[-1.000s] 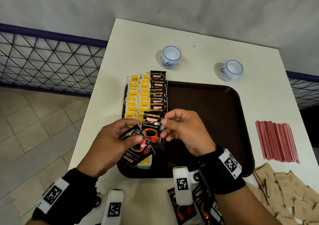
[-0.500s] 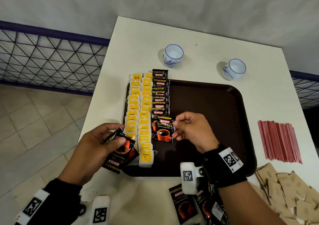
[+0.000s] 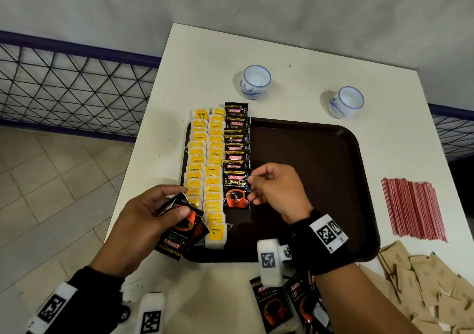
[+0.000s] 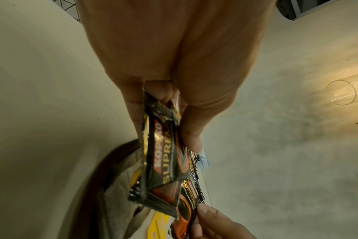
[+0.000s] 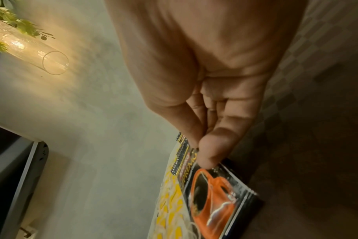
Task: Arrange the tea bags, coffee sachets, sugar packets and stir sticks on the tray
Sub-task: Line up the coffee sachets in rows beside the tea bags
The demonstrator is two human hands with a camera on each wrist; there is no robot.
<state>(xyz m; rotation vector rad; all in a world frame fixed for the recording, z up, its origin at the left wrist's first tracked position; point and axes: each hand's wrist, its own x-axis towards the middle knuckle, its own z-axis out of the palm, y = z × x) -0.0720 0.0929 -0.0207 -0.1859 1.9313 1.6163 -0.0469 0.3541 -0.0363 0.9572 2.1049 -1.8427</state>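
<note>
A dark brown tray (image 3: 320,169) lies on the white table. Two columns of yellow tea bags (image 3: 205,169) run down its left side, with a column of black coffee sachets (image 3: 236,139) beside them. My right hand (image 3: 275,187) pinches the right edge of one coffee sachet (image 3: 236,191) (image 5: 215,194), which lies at the near end of that column. My left hand (image 3: 151,215) grips a small bunch of coffee sachets (image 3: 183,227) (image 4: 164,165) over the tray's near left corner. Red stir sticks (image 3: 413,205) and brown sugar packets (image 3: 423,290) lie on the table to the right.
Two white-and-blue cups (image 3: 255,82) (image 3: 346,102) stand behind the tray. More coffee sachets (image 3: 284,305) lie on the table under my right wrist. A wire fence (image 3: 64,85) runs along the table's left, above a tiled floor.
My right hand carried one sachet away from the left hand and down onto the near end of the coffee column. The left hand drew back toward the tray's near left corner with the rest.
</note>
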